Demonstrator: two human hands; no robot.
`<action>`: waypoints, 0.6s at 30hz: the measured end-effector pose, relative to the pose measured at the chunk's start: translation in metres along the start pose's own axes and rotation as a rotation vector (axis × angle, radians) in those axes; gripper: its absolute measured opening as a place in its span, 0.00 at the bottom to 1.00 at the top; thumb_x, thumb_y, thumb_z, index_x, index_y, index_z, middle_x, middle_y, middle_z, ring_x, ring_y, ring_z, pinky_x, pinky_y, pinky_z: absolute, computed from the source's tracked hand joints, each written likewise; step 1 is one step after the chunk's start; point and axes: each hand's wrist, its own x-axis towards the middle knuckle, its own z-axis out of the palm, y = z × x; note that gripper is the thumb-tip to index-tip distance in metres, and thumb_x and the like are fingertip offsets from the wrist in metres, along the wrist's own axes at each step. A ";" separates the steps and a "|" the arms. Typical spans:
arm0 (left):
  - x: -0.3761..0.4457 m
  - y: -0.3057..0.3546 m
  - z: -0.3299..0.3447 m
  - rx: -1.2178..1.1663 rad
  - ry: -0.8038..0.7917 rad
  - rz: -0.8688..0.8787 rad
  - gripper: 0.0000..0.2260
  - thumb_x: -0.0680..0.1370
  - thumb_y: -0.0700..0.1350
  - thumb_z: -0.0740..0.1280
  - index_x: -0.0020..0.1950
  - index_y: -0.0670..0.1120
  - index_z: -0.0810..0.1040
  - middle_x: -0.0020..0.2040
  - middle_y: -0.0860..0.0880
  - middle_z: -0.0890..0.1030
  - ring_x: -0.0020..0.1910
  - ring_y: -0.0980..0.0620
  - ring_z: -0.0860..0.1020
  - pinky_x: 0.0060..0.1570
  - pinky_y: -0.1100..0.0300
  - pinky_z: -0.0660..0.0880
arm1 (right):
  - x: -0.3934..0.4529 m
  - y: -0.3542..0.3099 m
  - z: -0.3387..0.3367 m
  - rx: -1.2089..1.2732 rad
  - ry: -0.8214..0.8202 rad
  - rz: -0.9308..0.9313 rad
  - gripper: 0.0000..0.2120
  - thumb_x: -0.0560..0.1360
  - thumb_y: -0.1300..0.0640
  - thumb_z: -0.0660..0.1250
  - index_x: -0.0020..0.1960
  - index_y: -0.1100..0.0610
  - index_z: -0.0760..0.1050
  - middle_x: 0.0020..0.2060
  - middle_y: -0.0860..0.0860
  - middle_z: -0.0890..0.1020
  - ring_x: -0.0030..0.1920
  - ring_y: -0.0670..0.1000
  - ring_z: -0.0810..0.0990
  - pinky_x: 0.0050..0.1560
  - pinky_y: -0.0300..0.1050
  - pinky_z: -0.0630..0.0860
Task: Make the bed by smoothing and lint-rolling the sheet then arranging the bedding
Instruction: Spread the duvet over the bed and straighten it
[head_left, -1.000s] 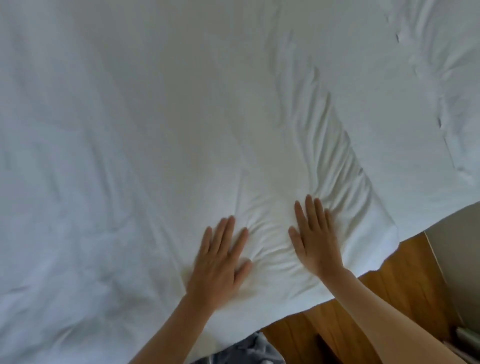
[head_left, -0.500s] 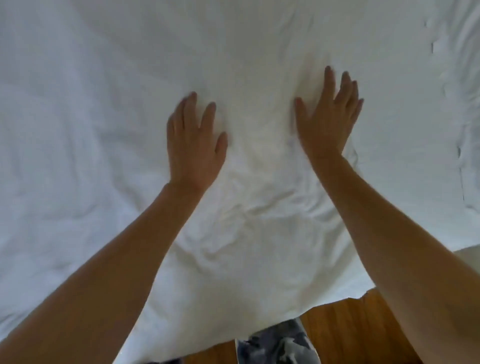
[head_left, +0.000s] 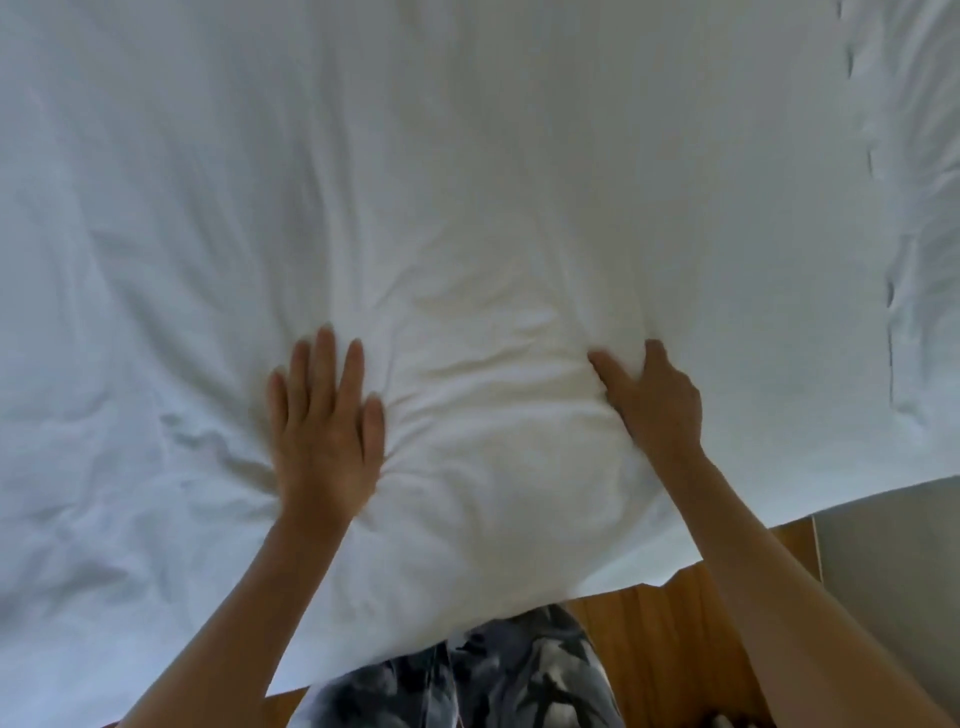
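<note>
A white sheet (head_left: 467, 182) covers the bed and fills most of the view, creased around both hands. My left hand (head_left: 324, 426) lies flat on it with straight, spread fingers, and wrinkles fan out from the palm. My right hand (head_left: 652, 400) sits further right near the bed's edge. Its thumb points left and its fingers are curled down into the fabric, their tips hidden, with tension lines running up from them. A ridge of bunched sheet lies between the two hands.
A second white layer with a seam edge (head_left: 891, 312) lies along the right side. Wooden floor (head_left: 660, 639) shows below the bed's near edge, beside a grey wall (head_left: 893, 561). My patterned trousers (head_left: 519, 675) are at the bottom centre.
Both hands have drawn back towards me from their stretched-out reach. The left stays flat, while the right hand's fingers have curled into the sheet. Fresh wrinkles have gathered between them.
</note>
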 end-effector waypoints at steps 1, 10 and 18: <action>-0.009 -0.003 0.000 -0.011 0.010 -0.004 0.24 0.83 0.51 0.52 0.76 0.42 0.63 0.77 0.39 0.59 0.76 0.38 0.58 0.74 0.44 0.51 | -0.012 0.011 0.002 0.051 -0.013 0.018 0.27 0.74 0.34 0.62 0.57 0.57 0.71 0.45 0.56 0.81 0.51 0.61 0.79 0.46 0.48 0.67; -0.083 -0.030 -0.018 -0.045 0.015 -0.236 0.28 0.80 0.56 0.56 0.76 0.44 0.62 0.78 0.39 0.57 0.76 0.36 0.55 0.74 0.43 0.47 | -0.070 0.060 0.018 0.255 -0.102 0.091 0.40 0.57 0.26 0.65 0.54 0.57 0.75 0.45 0.51 0.81 0.49 0.57 0.79 0.49 0.51 0.74; -0.148 -0.021 -0.028 -0.246 0.052 -0.822 0.43 0.71 0.62 0.68 0.77 0.41 0.55 0.70 0.34 0.67 0.67 0.33 0.66 0.67 0.37 0.63 | -0.095 0.102 0.036 0.425 -0.172 0.054 0.35 0.69 0.47 0.75 0.69 0.55 0.62 0.52 0.45 0.74 0.57 0.55 0.75 0.49 0.46 0.77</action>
